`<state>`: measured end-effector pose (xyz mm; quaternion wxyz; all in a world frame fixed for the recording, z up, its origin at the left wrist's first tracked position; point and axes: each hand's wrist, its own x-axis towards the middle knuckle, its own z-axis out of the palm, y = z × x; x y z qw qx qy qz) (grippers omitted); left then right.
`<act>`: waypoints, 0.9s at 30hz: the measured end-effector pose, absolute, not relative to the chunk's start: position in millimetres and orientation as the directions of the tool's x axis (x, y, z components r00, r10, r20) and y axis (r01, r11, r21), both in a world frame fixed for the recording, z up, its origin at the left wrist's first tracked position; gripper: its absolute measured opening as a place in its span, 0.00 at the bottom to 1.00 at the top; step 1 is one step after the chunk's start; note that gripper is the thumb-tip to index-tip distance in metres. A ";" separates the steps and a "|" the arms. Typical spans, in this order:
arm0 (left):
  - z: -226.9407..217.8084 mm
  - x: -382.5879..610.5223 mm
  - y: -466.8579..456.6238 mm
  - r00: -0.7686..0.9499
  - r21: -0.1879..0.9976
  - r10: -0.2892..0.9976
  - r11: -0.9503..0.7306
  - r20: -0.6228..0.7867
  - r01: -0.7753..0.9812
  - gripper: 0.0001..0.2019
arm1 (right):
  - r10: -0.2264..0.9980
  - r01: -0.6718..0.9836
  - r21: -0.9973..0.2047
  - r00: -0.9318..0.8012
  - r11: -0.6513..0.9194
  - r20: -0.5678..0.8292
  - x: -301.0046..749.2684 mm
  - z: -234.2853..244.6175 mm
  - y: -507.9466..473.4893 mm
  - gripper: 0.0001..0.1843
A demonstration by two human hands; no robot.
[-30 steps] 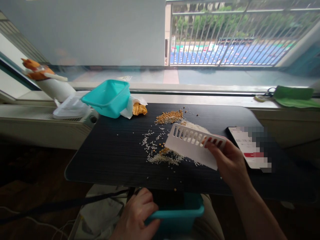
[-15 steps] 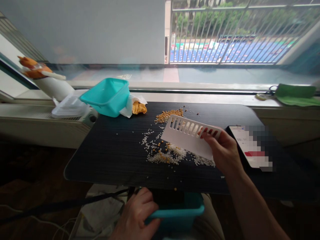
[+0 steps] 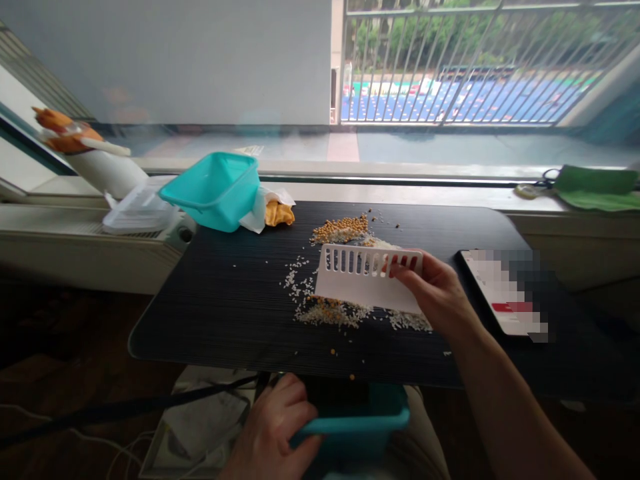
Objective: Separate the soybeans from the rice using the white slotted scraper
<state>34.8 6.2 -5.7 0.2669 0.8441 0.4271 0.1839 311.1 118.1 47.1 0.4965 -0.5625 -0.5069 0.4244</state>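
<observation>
My right hand (image 3: 436,293) grips a white slotted plastic scraper (image 3: 363,280) by its right end, holding it upright on the black table (image 3: 225,313). In front of its lower edge lies a heap of white rice mixed with yellow beans (image 3: 330,312). A second pile of yellow beans (image 3: 343,229) sits behind the scraper. My left hand (image 3: 277,430) is wrapped round the rim of a teal container (image 3: 363,423) held under the table's near edge.
A teal tub (image 3: 215,190) rests tilted at the table's back left, beside a clear plastic lid (image 3: 137,213), a white roll (image 3: 103,170) and a white wrapper with something orange (image 3: 277,213). A phone (image 3: 503,290) lies at the right. A green cloth (image 3: 595,187) sits on the sill.
My right hand has swung the scraper leftward and stood it straighter, nearer the rice heap. A few grains have rolled toward the table's near edge. My left hand and the teal container stay put.
</observation>
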 end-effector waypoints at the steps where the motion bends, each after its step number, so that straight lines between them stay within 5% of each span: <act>1: -5.7 34.7 6.5 0.566 0.606 0.820 -0.494 0.086 0.623 0.07 | 0.993 0.148 -0.989 0.113 0.011 0.028 312.2 48.5 115.5 0.11; 13: -7.2 35.7 6.5 0.570 0.595 0.819 -0.493 0.070 0.635 0.08 | 0.966 0.160 -0.987 0.258 -0.016 0.026 334.1 50.6 60.0 0.12; 27: -6.6 36.1 5.4 0.553 0.637 0.831 -0.457 0.058 0.620 0.09 | 0.907 0.046 -0.980 0.389 -0.195 -0.163 343.5 38.2 10.4 0.15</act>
